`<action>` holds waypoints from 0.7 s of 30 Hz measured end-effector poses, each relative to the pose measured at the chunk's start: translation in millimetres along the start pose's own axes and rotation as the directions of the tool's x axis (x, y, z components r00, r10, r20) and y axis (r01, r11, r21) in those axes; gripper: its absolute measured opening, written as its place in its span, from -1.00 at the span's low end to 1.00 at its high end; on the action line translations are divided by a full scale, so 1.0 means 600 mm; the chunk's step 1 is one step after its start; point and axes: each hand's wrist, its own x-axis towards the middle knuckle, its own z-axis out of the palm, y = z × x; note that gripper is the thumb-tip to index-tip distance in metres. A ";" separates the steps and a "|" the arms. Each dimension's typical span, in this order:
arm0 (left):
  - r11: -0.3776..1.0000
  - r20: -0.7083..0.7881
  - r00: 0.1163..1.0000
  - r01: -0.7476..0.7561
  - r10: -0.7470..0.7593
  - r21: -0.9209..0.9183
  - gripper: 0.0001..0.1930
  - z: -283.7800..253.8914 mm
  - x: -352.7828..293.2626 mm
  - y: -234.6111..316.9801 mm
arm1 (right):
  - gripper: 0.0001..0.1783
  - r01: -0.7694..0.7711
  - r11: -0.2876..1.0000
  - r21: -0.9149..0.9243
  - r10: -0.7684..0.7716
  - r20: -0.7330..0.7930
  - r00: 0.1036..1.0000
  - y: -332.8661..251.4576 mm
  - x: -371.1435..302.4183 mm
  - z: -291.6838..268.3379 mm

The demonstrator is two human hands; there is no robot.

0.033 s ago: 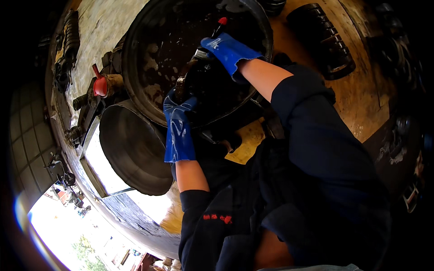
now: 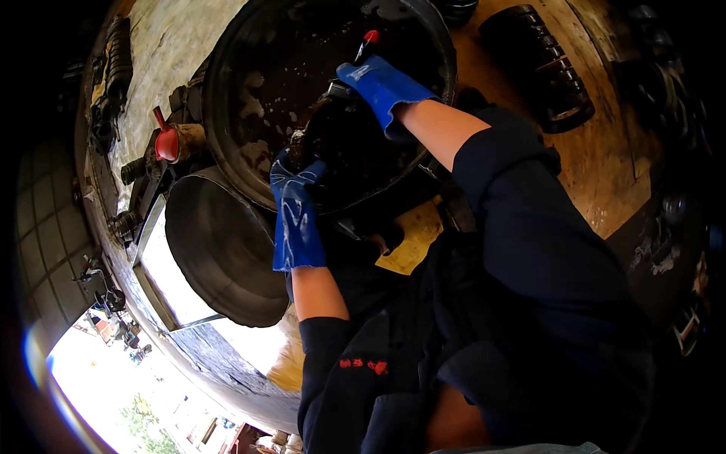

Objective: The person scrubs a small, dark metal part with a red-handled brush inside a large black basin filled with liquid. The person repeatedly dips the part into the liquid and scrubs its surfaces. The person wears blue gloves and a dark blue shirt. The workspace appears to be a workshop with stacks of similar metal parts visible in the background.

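Note:
Both hands wear blue rubber gloves and are over a large round dark basin (image 2: 214,125) holding dark liquid with foam patches. My right hand (image 2: 380,87) is closed round a brush whose red handle tip (image 2: 370,36) sticks out beyond the glove. Its metal ferrule (image 2: 338,90) shows on the near side; the bristles are lost in the dark. My left hand (image 2: 296,185), lower and to the left, is closed round a dark, wet part (image 2: 299,144) with a shiny edge. The part's full shape blends into the liquid.
An upturned round metal pan (image 2: 219,253) leans beside the basin at the left. Near it is a red funnel-like cup (image 2: 166,140). A stack of dark ringed parts (image 2: 541,72) lies at the upper right on a brown board (image 2: 605,174). A yellow sheet (image 2: 412,238) is below the basin.
My left hand has shifted very slightly left with the dark part. The brush has tilted a little in my right hand, which stays almost in place.

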 end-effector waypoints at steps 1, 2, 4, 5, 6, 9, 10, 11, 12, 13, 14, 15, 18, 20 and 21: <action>1.000 0.012 1.000 0.007 -0.007 0.011 -0.45 -0.002 0.008 -0.001 | -0.70 -0.034 0.999 0.010 0.034 -0.032 0.999 -0.004 -0.011 -0.005; 0.999 0.019 1.000 0.005 -0.006 0.031 -0.47 -0.002 0.012 0.012 | -0.69 -0.003 1.000 0.015 0.003 -0.001 1.000 0.010 -0.003 -0.006; 0.987 -0.037 0.995 0.090 -0.095 -0.130 -0.49 0.001 0.007 0.020 | -0.66 0.049 0.999 0.019 -0.050 0.063 0.997 0.042 0.011 0.001; 0.966 -0.057 0.989 0.119 -0.136 -0.231 -0.49 -0.004 0.008 0.013 | -0.68 0.071 0.980 -0.184 -0.066 0.030 0.997 0.043 0.009 0.000; 0.933 -0.073 0.981 0.144 -0.177 -0.329 -0.48 -0.009 0.008 0.008 | -0.68 0.080 0.964 -0.253 -0.072 0.038 0.997 0.042 0.010 -0.002; 0.935 -0.087 0.977 0.157 -0.194 -0.317 -0.48 -0.013 0.006 0.008 | -0.68 0.140 0.978 -0.154 -0.111 0.185 0.976 -0.011 -0.027 0.008; 0.941 -0.073 0.982 0.145 -0.175 -0.307 -0.48 -0.013 0.005 0.008 | -0.68 0.172 0.981 -0.093 -0.143 0.255 0.956 -0.025 -0.041 0.014; 0.941 -0.063 0.985 0.131 -0.158 -0.312 -0.48 -0.014 0.002 0.007 | -0.68 0.206 0.978 -0.045 -0.181 0.324 0.929 -0.032 -0.050 0.024; 0.941 -0.038 0.989 0.123 -0.142 -0.315 -0.47 -0.001 -0.002 0.020 | -0.67 0.252 0.967 -0.032 -0.221 0.380 0.898 -0.034 -0.064 0.031; 0.941 -0.014 0.992 0.115 -0.126 -0.318 -0.46 0.008 -0.004 0.027 | -0.67 0.297 0.954 -0.035 -0.255 0.422 0.870 -0.033 -0.057 0.042; 0.938 -0.032 0.993 0.096 -0.113 -0.332 -0.44 -0.009 0.001 0.016 | -0.67 0.332 0.942 -0.045 -0.272 0.476 0.837 -0.028 -0.056 0.066; 0.934 -0.040 0.994 0.082 -0.102 -0.348 -0.43 -0.025 0.015 -0.004 | -0.67 0.362 0.930 -0.069 -0.278 0.512 0.813 -0.023 -0.049 0.083; 0.957 -0.097 0.982 0.130 -0.160 -0.259 -0.36 0.002 0.012 0.007 | -0.67 0.351 0.930 -0.112 -0.254 0.495 0.831 0.029 0.012 0.078; 0.973 -0.178 0.963 0.178 -0.204 -0.149 -0.31 0.025 -0.001 0.044 | -0.65 0.055 0.991 -0.123 -0.023 0.248 0.969 0.055 0.058 0.084; 0.959 -0.177 0.958 0.185 -0.224 -0.213 -0.28 0.025 0.000 0.044 | -0.65 -0.021 0.977 -0.211 0.057 0.170 0.984 0.055 0.073 0.076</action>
